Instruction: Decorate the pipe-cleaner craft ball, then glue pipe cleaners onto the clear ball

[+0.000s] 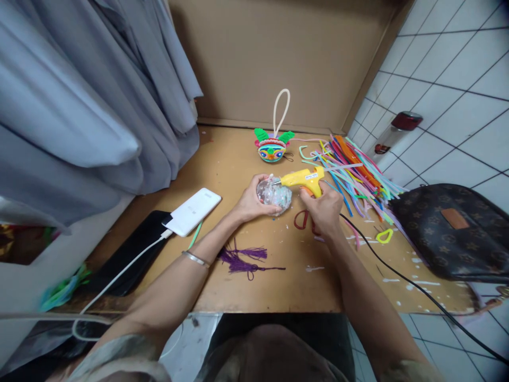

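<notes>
My left hand (253,200) is closed around a clear, rounded plastic piece (280,197) with a whitish, lumpy surface and small coloured specks. A yellow glue gun (304,178) is gripped in my right hand (324,207), a glue stick poking out of its back end. Its nozzle touches or nearly touches the top of the clear piece; I cannot tell which. Beneath my right hand lie red-handled scissors (301,219), partly hidden. Farther back stands a colourful animal-head ornament (272,151) with green ears and a white loop. Purple tassels (243,260) lie between my forearms.
Many coloured fuzzy stems (358,175) are heaped at the back right, near a dark brown patterned bag (449,228). A black cord (382,256) trails off to the right. On the left are a white power bank (194,211) with a cable and a black tablet-like slab (133,260).
</notes>
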A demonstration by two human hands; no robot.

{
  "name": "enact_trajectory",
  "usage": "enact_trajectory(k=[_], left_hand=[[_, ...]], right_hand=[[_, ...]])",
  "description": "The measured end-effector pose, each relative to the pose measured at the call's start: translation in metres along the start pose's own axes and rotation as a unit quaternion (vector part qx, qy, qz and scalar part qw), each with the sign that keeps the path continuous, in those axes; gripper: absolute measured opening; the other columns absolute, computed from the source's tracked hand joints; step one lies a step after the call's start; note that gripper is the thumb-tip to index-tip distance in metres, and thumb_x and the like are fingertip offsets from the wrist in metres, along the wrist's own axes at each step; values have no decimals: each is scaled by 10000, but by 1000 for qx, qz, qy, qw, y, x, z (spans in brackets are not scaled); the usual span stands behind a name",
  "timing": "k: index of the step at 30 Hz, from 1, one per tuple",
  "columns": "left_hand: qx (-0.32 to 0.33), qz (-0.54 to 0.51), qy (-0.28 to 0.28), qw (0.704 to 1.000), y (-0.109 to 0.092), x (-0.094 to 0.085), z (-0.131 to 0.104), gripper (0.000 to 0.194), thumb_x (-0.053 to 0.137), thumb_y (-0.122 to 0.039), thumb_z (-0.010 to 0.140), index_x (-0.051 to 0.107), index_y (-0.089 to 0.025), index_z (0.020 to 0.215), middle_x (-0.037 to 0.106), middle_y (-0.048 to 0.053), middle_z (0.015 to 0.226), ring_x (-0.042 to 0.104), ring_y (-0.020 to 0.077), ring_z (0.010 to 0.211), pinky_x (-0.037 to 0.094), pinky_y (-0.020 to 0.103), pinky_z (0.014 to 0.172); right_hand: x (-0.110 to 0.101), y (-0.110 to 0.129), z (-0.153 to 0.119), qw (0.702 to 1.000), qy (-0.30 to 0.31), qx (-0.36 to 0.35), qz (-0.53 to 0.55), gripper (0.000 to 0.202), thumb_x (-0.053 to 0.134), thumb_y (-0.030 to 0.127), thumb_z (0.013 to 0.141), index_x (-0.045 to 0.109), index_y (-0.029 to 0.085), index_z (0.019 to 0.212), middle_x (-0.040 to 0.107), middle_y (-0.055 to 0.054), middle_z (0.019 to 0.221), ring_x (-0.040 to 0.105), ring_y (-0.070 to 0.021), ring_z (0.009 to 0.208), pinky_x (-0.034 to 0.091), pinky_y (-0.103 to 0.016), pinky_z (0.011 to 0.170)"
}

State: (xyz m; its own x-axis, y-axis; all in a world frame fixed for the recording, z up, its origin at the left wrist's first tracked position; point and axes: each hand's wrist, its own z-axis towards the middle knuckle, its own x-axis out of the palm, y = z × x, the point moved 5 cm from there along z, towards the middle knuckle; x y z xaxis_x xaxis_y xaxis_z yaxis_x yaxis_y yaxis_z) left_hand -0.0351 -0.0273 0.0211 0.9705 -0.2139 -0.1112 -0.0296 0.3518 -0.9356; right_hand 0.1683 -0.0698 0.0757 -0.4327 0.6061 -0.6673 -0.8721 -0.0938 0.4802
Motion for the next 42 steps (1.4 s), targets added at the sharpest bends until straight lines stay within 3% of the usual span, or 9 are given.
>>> enact_trajectory(k=[19, 27, 42], left_hand=[[-5, -18, 7, 1000, 1, 0, 0, 940, 939, -390, 458, 437, -225, 1236, 620, 131, 1303, 658, 288, 1156, 490, 484, 1072], [-5, -16, 2, 1000, -2, 1, -1, 933, 936, -359, 444, 441, -208, 1220, 621, 139, 1313, 651, 307, 1186, 482, 507, 1096], [-3, -5, 3, 1000, -4, 1, -1, 942, 942, -387, 433, 452, -219, 1220, 602, 114, 1300, 647, 283, 1147, 510, 449, 1036]], right_hand=[[-4, -2, -1, 1000, 16, 0, -10, 241, 572, 432, 776, 581, 210, 684, 535, 18, 594, 360, -131, 550, 266, -290, 577], [-2, -2, -2, 1000, 3, 10, -2, 232, 594, 421, 768, 605, 199, 702, 599, -12, 640, 415, -143, 581, 292, -289, 594], [-1, 1, -1, 1000, -9, 1, -11, 256, 563, 439, 794, 603, 205, 698, 597, -15, 634, 429, -148, 569, 290, -295, 594]])
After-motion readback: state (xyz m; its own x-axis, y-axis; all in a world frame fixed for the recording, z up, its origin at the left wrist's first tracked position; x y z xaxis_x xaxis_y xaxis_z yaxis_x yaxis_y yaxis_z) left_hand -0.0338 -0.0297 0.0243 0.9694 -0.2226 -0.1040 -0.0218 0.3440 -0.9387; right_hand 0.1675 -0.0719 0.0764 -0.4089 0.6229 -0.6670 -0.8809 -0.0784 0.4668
